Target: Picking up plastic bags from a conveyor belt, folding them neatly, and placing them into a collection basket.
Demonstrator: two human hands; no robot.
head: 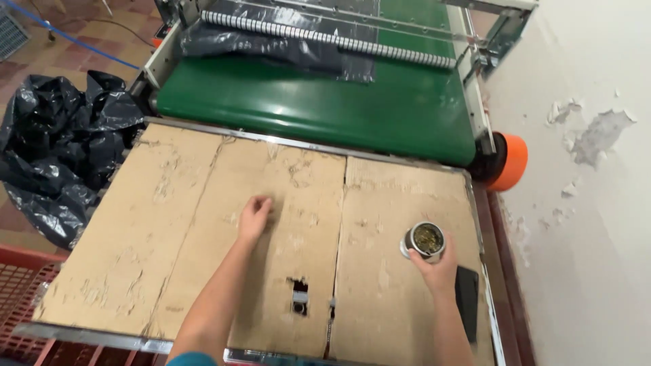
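A person's right hand point(437, 268) wraps its grip around a small round metal tin point(424, 240), open at the top and filled with a greenish-yellow, crumbly material, standing upright on the right part of a cardboard-covered table point(169, 224). The tin's silver wall is shiny and its rim is dark. Just beside the wrist, at the table's right edge, lies a flat black rectangular object point(466, 298). Nearer the front edge, a small hole point(298, 297) is torn through the worn, scuffed cardboard. The left hand point(254, 217) rests on the middle of the table, well apart from the tin, fingers loosely curled and grasping nothing. Beyond the table runs a green conveyor belt point(325, 102) carrying a sheet of black plastic film point(271, 41) under a ribbed roller point(325, 37). An orange roller end point(510, 161) sits by the peeling wall, and crumpled black plastic bags point(61, 149) are heaped on the floor at left.
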